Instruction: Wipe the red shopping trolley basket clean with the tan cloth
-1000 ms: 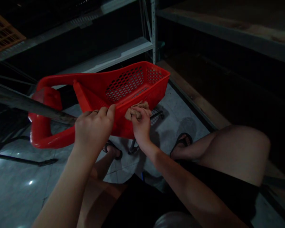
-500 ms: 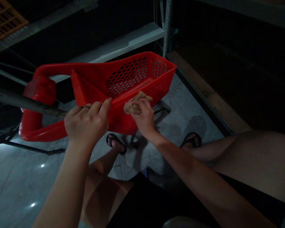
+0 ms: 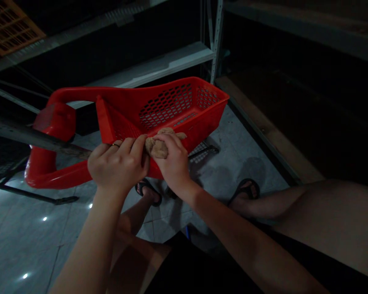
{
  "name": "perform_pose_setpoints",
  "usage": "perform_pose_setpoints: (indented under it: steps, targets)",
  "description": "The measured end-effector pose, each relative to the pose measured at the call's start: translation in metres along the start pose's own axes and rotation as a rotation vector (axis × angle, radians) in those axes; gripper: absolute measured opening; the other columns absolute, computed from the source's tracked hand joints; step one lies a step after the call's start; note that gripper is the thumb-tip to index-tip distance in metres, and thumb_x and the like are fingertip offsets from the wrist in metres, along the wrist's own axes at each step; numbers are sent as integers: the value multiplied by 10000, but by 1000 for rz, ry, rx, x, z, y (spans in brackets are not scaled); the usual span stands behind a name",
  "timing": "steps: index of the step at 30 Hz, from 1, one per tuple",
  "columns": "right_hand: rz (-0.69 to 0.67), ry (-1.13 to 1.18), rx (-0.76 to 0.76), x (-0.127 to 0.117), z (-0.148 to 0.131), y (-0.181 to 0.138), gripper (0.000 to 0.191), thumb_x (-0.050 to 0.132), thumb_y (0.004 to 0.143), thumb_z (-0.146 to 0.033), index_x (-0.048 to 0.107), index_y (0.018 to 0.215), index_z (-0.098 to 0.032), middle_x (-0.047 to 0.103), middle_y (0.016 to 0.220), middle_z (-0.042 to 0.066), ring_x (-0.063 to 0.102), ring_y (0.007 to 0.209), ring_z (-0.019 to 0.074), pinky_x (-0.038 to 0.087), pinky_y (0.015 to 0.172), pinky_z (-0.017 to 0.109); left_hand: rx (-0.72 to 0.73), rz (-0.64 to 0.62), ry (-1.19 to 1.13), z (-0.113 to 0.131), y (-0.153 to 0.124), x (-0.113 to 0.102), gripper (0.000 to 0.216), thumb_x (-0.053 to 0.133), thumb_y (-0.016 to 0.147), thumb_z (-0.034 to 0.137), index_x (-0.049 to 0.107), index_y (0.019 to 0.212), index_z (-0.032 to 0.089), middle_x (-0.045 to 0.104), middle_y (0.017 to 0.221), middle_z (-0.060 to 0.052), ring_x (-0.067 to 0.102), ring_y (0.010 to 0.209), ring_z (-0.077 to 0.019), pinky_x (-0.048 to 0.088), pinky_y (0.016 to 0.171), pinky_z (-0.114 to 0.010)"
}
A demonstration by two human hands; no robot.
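Note:
My left hand [image 3: 118, 165], with a ring on one finger, is closed round the end of a long grey pole [image 3: 39, 136] that comes in from the left edge. It is above the near side of a red plastic shopping cart [image 3: 199, 124], and whether it also touches the rim is hidden. My right hand [image 3: 173, 163] grips a crumpled brown cloth [image 3: 158, 149], bunched between thumb and fingers. The cloth is right beside my left fingers, against or just over the cart's near wall. The cart's basket has slotted sides and a looped red handle [image 3: 61, 177].
Behind the cart stands a metal shelf rack [image 3: 187, 61], with a yellow crate [image 3: 12, 28] at upper left. A raised ledge [image 3: 263, 126] runs along the right. My feet in black flip-flops [image 3: 248, 190] are on the grey tile floor [image 3: 24, 237].
My right hand has moved left with the brown cloth, from a gap away up to my left fingers. My left hand keeps its grip; the whole view has shifted slightly.

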State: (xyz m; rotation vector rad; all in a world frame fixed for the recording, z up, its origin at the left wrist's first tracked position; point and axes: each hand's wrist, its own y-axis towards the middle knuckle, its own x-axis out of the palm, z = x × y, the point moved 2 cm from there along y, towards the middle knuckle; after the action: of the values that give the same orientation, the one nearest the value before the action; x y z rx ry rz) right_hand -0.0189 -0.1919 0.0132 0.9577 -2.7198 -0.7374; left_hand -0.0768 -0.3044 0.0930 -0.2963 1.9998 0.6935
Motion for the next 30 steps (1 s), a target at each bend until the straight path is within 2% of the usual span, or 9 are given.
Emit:
perform_pose_setpoints:
  steps: [2,5,10,14,17,22,24,27,30]
  targets:
    - [-57,-36,-61,-8,4,9,302,640,799,-73,674,1007,-290,699,1094,1,650,1108,200,526,1062,376,12,-13,2,0,-1,-2,427,496,969,348,724,1313,239,766,927,-116,697,802,-281,410,738,-417]
    - [-90,-156,-80,-35,26,39,273,648,743,-59,681,919,-265,698,998,-1,650,999,202,539,992,383,28,-33,-17,0,-2,-6,472,512,951,332,698,1371,222,777,979,-126,707,831,-285,417,742,-413]
    - [-13,-322,51,-103,72,105,213,639,687,-36,704,796,-206,706,820,-7,639,843,186,523,937,389,46,-9,-41,4,-4,-6,493,533,940,318,688,1394,205,781,987,-133,705,837,-292,415,749,-414]
    - [83,-491,136,-142,87,135,241,581,712,-35,734,833,-177,754,853,34,688,855,217,524,927,413,95,91,-2,13,-5,-8,439,528,954,300,724,1326,173,787,938,-117,699,774,-280,393,692,-405]
    - [-19,-580,134,-131,74,118,315,543,747,-55,755,928,-204,793,1004,63,715,983,260,534,963,435,121,203,29,19,-4,-8,371,529,959,289,762,1218,159,785,871,-97,684,700,-266,365,641,-400]
    - [-231,-396,-21,-62,17,52,467,506,754,-39,733,1106,-247,771,1187,43,686,1168,245,518,1069,414,78,254,-20,22,1,-6,311,527,974,300,767,1118,164,764,798,-88,671,663,-249,365,648,-401]
    - [-275,-269,-1,-43,-1,37,461,518,772,-58,711,1137,-263,763,1221,31,687,1181,233,524,1071,403,56,254,-76,23,1,-8,335,519,986,328,749,1156,155,772,831,-98,694,725,-259,392,680,-405]
    - [-265,-87,115,-36,-11,38,446,552,774,-98,668,1163,-282,760,1229,23,702,1164,234,539,1064,422,80,253,-237,31,-2,-14,506,533,989,385,606,1413,119,779,1171,-140,722,1037,-287,475,826,-404]
    - [-299,117,206,-40,-8,50,362,592,785,-165,643,1124,-281,752,1250,29,688,1214,239,520,1112,454,129,217,-379,48,-4,-13,751,603,963,418,372,1596,88,558,1547,-199,559,1398,-311,475,1068,-404]
